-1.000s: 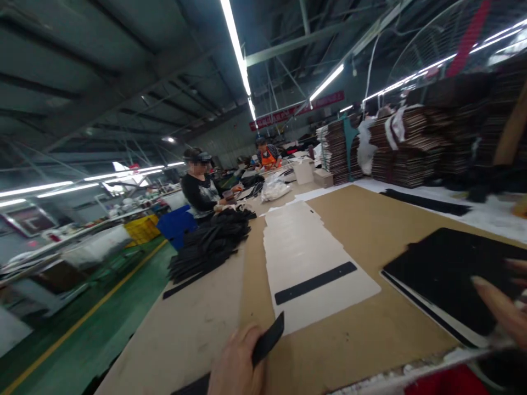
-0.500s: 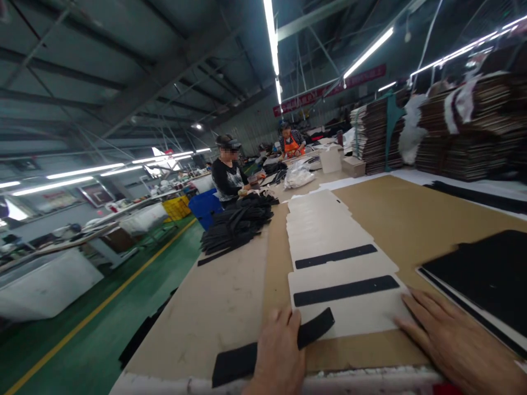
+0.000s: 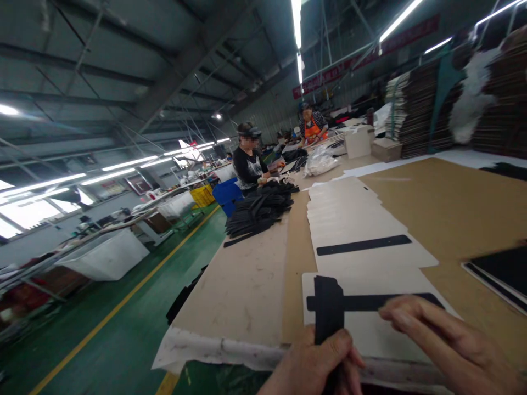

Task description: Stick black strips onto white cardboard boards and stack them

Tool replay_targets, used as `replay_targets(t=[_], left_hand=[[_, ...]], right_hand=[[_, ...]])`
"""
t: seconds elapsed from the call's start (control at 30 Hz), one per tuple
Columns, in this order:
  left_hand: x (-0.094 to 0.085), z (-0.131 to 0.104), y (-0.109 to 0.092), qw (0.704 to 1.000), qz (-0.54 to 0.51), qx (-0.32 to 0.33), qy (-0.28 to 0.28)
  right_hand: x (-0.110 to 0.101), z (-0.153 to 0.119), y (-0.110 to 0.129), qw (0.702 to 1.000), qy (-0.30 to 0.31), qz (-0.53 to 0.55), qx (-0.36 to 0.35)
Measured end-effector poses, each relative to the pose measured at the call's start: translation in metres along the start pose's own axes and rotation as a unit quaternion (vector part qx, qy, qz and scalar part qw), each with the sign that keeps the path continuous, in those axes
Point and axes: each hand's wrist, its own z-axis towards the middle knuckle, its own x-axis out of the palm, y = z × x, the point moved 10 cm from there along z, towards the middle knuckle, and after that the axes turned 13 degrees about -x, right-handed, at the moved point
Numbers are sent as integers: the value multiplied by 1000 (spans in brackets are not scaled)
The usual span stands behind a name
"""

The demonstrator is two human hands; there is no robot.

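My left hand (image 3: 325, 356) is closed around a small stack of black strips (image 3: 328, 307), held upright at the table's near edge. The stack's top covers part of a black strip (image 3: 370, 303) lying across the nearest cream panel (image 3: 370, 329). To the right, my right hand (image 3: 440, 334) hovers over that panel with its fingers bent and pressed together, and I see nothing in them. Another black strip (image 3: 364, 245) lies across the cream panel behind. More cream panels (image 3: 346, 208) overlap in a row running away from me.
A heap of black strips (image 3: 263, 208) lies at the table's left edge. Black panels (image 3: 502, 269) rest at the right. Two co-workers, one in black (image 3: 249, 162) and one in an orange apron (image 3: 313, 129), stand farther along. Tall stacks of sheets (image 3: 420, 104) rise at the back right.
My left hand has lifted the black strips from the table and turned them upright. My right hand has come off the panel's edge, its fingers drawn together. The view has shifted left.
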Motion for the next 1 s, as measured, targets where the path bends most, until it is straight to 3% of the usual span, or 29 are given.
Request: replay_targets(t=[0.1, 0.2, 0.3, 0.43, 0.5, 0.57, 0.67, 0.73, 0.9, 1.0], left_hand=[[13, 11, -3, 1000, -3, 18, 12], [14, 15, 0, 1000, 13, 13, -5], [12, 19, 4, 999, 27, 5, -30], [10, 24, 5, 998, 21, 19, -48], [10, 25, 6, 998, 22, 12, -58], [10, 24, 7, 997, 29, 4, -66], [10, 19, 9, 996, 41, -10, -75], [9, 16, 12, 995, 41, -26, -83], [15, 16, 6, 997, 23, -5, -80], [16, 18, 3, 996, 25, -5, -89]], right_hand=[[39, 6, 10, 991, 56, 102, 69], [58, 5, 13, 980, 94, 152, 92], [56, 4, 19, 984, 94, 141, 61], [36, 3, 25, 996, 18, 85, 8], [37, -1, 26, 993, 3, 117, 12], [56, -8, 25, 974, 44, 214, 55], [93, -22, 29, 909, 141, 371, 129], [101, -24, 29, 887, 154, 410, 150], [76, -13, 3, 939, 55, 293, 172], [66, -11, 0, 958, 50, 235, 153]])
